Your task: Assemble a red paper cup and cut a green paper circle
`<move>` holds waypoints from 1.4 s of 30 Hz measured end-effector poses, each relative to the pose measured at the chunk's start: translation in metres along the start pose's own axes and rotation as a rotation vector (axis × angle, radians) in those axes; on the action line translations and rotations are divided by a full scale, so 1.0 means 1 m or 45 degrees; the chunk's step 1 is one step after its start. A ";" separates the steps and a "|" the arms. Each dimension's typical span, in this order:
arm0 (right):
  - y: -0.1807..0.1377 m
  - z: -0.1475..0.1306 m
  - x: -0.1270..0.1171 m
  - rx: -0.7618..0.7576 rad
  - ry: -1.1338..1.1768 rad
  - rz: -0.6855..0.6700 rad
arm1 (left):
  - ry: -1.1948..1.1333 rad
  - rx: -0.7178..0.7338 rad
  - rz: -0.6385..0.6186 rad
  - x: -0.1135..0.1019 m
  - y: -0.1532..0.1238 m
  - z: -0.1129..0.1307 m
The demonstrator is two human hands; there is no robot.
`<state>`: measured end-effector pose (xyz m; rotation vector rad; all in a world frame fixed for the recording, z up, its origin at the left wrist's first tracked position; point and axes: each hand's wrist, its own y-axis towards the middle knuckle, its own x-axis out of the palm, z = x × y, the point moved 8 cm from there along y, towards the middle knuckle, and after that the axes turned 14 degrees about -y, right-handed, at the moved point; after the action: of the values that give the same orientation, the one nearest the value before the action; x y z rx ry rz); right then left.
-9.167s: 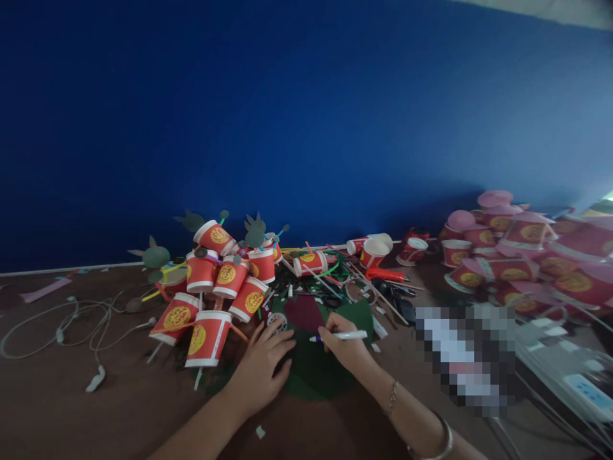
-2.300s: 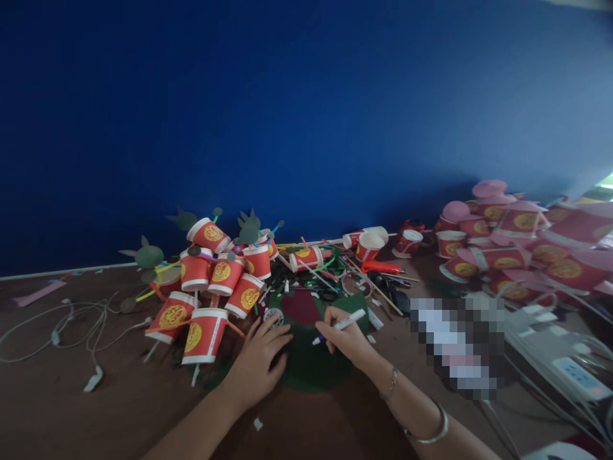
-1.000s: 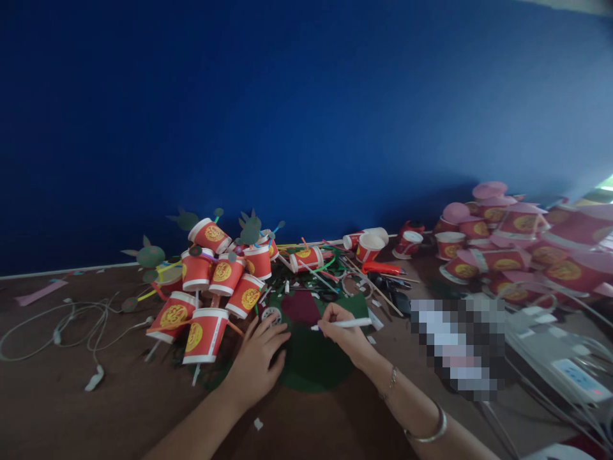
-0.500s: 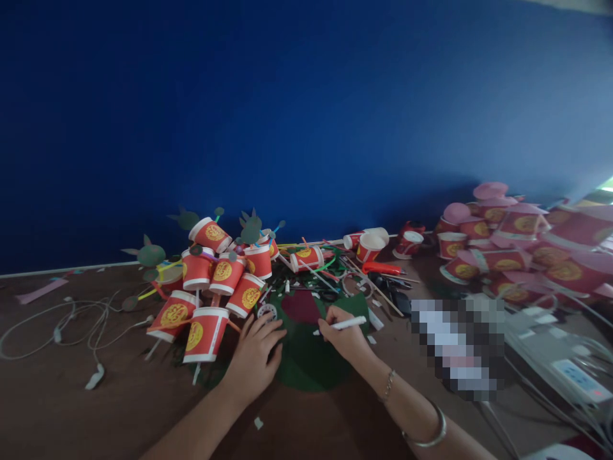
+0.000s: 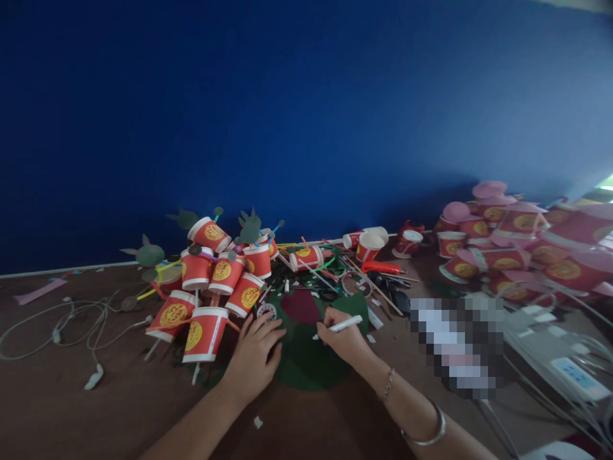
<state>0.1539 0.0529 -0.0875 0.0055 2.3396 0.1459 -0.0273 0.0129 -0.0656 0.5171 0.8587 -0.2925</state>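
A dark green sheet of paper (image 5: 313, 367) with a rounded lower edge lies on the brown table between my hands. Over its upper part is a dark red piece (image 5: 301, 306). My right hand (image 5: 338, 333) is closed around a white marker (image 5: 345, 324), whose tip points left, close to the green sheet; whether it touches cannot be made out. My left hand (image 5: 258, 351) rests with fingers spread at the sheet's left edge. Its fingertips are beside a small white reel-like disc (image 5: 266, 311). Red paper cups (image 5: 205, 335) are piled just left of that hand.
Pink-topped cups (image 5: 522, 223) are heaped at the right, near a power strip (image 5: 577, 377) and cables. White earphones (image 5: 94, 377) lie at the left. Beyond the sheet are paper scraps, sticks and an orange-red tool (image 5: 383, 268). A blue wall (image 5: 306, 128) stands behind.
The marker has tilted and shifted very slightly to the left with my right hand. My left hand stays where it was.
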 end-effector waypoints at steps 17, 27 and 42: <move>-0.003 0.000 0.010 0.123 0.210 -0.187 | -0.012 -0.013 0.000 -0.001 0.000 0.000; -0.004 -0.014 0.011 -0.059 0.109 -0.170 | -0.018 -0.005 0.011 0.000 -0.001 0.000; -0.003 -0.003 0.014 0.148 0.385 -0.272 | -0.021 0.002 0.035 -0.002 -0.001 0.001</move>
<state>0.1419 0.0505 -0.0958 -0.2228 2.6277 -0.1023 -0.0289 0.0118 -0.0638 0.5268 0.8344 -0.2717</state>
